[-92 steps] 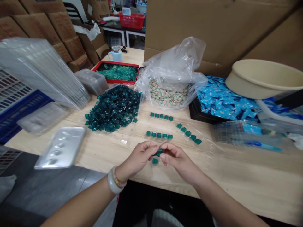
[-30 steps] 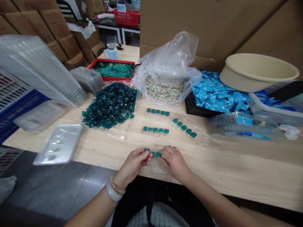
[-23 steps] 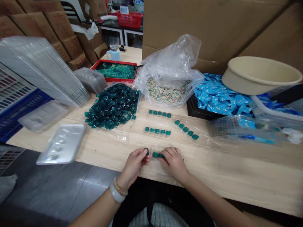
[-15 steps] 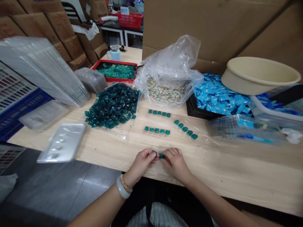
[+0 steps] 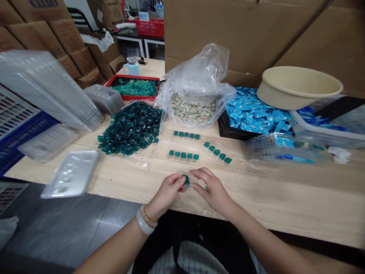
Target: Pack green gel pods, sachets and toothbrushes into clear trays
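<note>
Cardboard boxes (image 5: pixel 42 42) stand beyond your wooden table (image 5: pixel 299 194). On it, a red tray (image 5: pixel 142 97) holds light green bits (image 5: pixel 137 87), a clear bag (image 5: pixel 209 68) holds small printed pieces (image 5: pixel 194 111), and a black box (image 5: pixel 234 129) holds blue packets (image 5: pixel 253 112). Near the table's front edge, your left hand (image 5: pixel 167 191) pinches a green square (image 5: pixel 186 180) between thumb and fingers, nearer you than three rows of squares (image 5: pixel 184 155). Your right hand (image 5: pixel 214 192), thumb and fingers apart, is beside it; contact is unclear.
</note>
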Demonstrator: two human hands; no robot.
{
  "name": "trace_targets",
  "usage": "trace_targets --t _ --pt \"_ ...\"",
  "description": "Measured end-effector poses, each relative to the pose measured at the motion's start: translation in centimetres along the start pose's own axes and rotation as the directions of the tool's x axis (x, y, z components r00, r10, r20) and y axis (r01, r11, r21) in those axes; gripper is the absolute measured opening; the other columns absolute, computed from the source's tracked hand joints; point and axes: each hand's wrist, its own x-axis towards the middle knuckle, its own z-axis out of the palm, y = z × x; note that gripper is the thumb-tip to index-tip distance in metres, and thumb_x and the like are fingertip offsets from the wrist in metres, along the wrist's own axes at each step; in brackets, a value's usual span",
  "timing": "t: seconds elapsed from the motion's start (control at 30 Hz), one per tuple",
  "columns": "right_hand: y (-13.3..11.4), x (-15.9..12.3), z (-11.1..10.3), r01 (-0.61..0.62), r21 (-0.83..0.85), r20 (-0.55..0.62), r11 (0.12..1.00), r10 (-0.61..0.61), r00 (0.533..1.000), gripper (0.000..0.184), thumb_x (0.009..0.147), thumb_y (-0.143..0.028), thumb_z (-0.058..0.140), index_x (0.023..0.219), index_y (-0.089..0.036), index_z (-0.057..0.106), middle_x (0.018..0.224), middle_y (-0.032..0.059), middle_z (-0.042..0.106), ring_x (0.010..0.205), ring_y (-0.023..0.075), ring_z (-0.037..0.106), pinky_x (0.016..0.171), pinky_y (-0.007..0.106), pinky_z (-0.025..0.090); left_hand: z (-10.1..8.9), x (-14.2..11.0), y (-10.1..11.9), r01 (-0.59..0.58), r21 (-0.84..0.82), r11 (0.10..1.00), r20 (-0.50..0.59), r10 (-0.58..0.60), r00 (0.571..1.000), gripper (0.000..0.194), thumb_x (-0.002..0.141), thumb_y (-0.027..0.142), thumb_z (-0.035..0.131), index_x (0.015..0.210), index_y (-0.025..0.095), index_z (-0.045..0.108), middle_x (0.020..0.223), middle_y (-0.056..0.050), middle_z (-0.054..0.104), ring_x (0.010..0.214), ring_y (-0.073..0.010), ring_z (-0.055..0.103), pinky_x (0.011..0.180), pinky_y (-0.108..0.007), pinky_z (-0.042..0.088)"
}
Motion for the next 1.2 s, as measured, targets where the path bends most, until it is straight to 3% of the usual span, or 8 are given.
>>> trace_targets --t 0.2,0.33,0.43,0.8,0.9,1.0,1.1,1.2 --pt "0.0 -0.4 -1.9 -0.082 0.079 -0.049 0.994 0.086 0.995 0.011 0.08 -0.025 0.049 0.086 -0.019 0.057 0.076 0.0037 0.057 0.07 0.0146 0.053 0.065 0.028 0.042 0.5 1.0 1.1 -0.176 0.323 0.93 0.118 0.145 0.982 0.025 0.077 0.034 0.05 0.09 0.014 0.057 0.081 -0.006 0.057 0.075 -0.0146 0.052 0.071 -0.03 0.042" --pt "1.8 -1.6 0.9 -0.03 -0.227 0.036 0.973 0.039 0.999 0.012 0.078 -0.022 0.052 0.085 -0.018 0.06 0.079 0.0068 0.059 0.078 0.0198 0.052 0.071 0.034 0.039 -1.3 1.4 -0.4 -0.449 0.82 0.356 0.318 0.368 0.873 0.018 0.075 0.024 0.055 0.093 0.021 0.058 0.093 -0.004 0.056 0.093 -0.0193 0.045 0.084 -0.036 0.035" --pt "2.7 -1.8 2.7 0.004 -0.359 0.107 0.933 0.037 0.994 0.012 0.077 -0.023 0.054 0.082 -0.017 0.063 0.077 0.0077 0.06 0.078 0.0209 0.05 0.072 0.035 0.038 -2.1 1.8 -1.6 -0.491 0.857 0.155 0.429 0.313 0.847 0.011 0.076 0.023 0.055 0.086 0.021 0.059 0.087 -0.002 0.055 0.089 -0.018 0.044 0.082 -0.034 0.035" --pt "3.5 -2.8 3.2 0.034 -0.316 0.053 0.948 -0.018 0.998 0.012 0.079 -0.022 0.049 0.086 -0.017 0.058 0.081 0.0075 0.059 0.078 0.0207 0.053 0.071 0.036 0.041 -2.0 0.9 -1.9 -0.501 0.858 0.114 0.427 0.384 0.818 0.026 0.074 0.026 0.057 0.099 0.021 0.053 0.099 -0.004 0.052 0.096 -0.0186 0.043 0.084 -0.034 0.036" --pt "4.3 -2.9 2.6 0.127 -0.328 0.022 0.936 -0.127 0.992 0.024 0.076 -0.032 0.054 0.096 -0.018 0.055 0.086 0.0076 0.06 0.081 0.0221 0.054 0.07 0.036 0.043 -5.8 1.0 0.1 -0.497 0.86 0.112 0.364 0.547 0.754 0.029 0.074 0.029 0.057 0.102 0.021 0.053 0.107 -0.006 0.052 0.101 -0.0193 0.044 0.088 -0.034 0.035" --pt "3.7 -0.9 0.9 0.144 -0.35 -0.085 0.926 -0.184 0.979 0.041 0.075 -0.039 0.054 0.111 -0.018 0.047 0.09 0.0085 0.059 0.083 0.023 0.054 0.072 0.037 0.043 -12.8 1.4 3.7 -0.241 0.945 0.222 -0.005 0.745 0.667 0.018 0.079 0.028 0.05 0.091 0.018 0.058 0.091 -0.007 0.057 0.087 -0.0178 0.051 0.079 -0.031 0.04" --pt "0.5 4.6 0.9 0.187 -0.307 -0.112 0.933 -0.231 0.967 0.033 0.079 -0.036 0.05 0.107 -0.018 0.05 0.083 0.007 0.059 0.08 0.021 0.054 0.073 0.036 0.043 -18.4 2.6 7.0 0.033 0.959 0.283 -0.251 0.785 0.566 0.018 0.08 0.027 0.048 0.086 0.015 0.059 0.082 -0.006 0.057 0.08 -0.0176 0.052 0.074 -0.03 0.041" --pt "-3.5 12.6 4.3 0.327 -0.188 0.005 0.926 -0.332 0.943 0.021 0.084 -0.029 0.041 0.096 -0.018 0.056 0.085 0.007 0.058 0.083 0.0184 0.053 0.075 0.031 0.042 -19.7 4.5 8.6 0.158 0.956 0.246 -0.292 0.785 0.546 0.019 0.081 0.026 0.045 0.088 0.016 0.06 0.086 -0.006 0.056 0.081 -0.0172 0.052 0.074 -0.029 0.04"
